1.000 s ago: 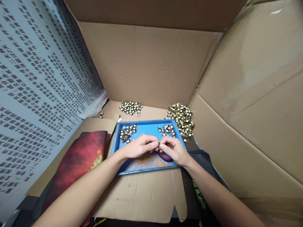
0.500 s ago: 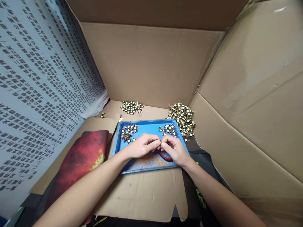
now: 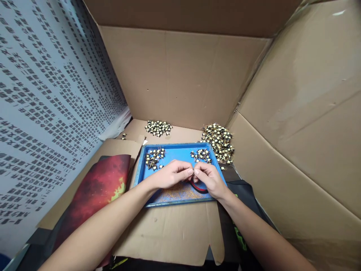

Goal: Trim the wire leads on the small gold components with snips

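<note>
My left hand [image 3: 178, 173] and my right hand [image 3: 208, 178] meet fingertip to fingertip over a blue tray [image 3: 177, 150]. Both are closed in a pinch; whatever sits between the fingertips is mostly hidden and too small to name. Beneath my right hand lies a tool with a red and black curved handle [image 3: 200, 189], partly covered. Small yellow-and-black wired components, like tiny transformers, form one cluster [image 3: 153, 158] at the tray's left and another cluster [image 3: 202, 154] at its right. Copper-coloured wire clippings [image 3: 177, 192] litter the tray's near part.
Behind the tray are a big heap of the same components [image 3: 218, 141] at right and a smaller pile [image 3: 158, 128] at left. Cardboard walls [image 3: 180, 75] enclose the back and right. A printed sheet [image 3: 56, 82] hangs at left, above a red patterned mat [image 3: 98, 184].
Both hands keep their pinch over the tray, with only slight finger movement. The whole view has shifted a little.
</note>
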The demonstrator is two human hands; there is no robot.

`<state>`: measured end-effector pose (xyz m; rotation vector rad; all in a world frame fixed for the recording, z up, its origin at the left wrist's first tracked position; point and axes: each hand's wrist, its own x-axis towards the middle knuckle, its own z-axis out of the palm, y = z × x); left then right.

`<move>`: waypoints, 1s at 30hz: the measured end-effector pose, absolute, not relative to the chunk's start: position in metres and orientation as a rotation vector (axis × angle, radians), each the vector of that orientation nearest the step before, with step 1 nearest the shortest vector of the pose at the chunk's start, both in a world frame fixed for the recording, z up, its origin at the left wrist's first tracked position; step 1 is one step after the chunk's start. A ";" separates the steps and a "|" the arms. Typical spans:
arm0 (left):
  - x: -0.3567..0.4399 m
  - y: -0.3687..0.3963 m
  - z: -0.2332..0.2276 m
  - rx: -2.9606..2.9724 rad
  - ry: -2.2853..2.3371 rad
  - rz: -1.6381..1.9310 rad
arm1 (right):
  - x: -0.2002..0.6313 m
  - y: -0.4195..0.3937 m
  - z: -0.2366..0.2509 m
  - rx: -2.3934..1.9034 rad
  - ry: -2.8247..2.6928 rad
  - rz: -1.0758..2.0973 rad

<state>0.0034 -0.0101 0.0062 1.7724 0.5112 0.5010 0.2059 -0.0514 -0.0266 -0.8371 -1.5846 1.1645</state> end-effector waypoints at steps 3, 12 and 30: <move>0.005 -0.010 0.008 1.727 0.499 0.503 | 0.205 -0.051 -0.026 -0.846 -1.567 1.183; 0.000 -0.011 0.015 1.582 0.446 0.387 | 0.212 -0.052 -0.019 -0.884 -1.679 1.130; -0.002 -0.004 0.002 1.583 0.598 0.811 | 0.212 -0.053 -0.018 -1.290 -2.474 0.121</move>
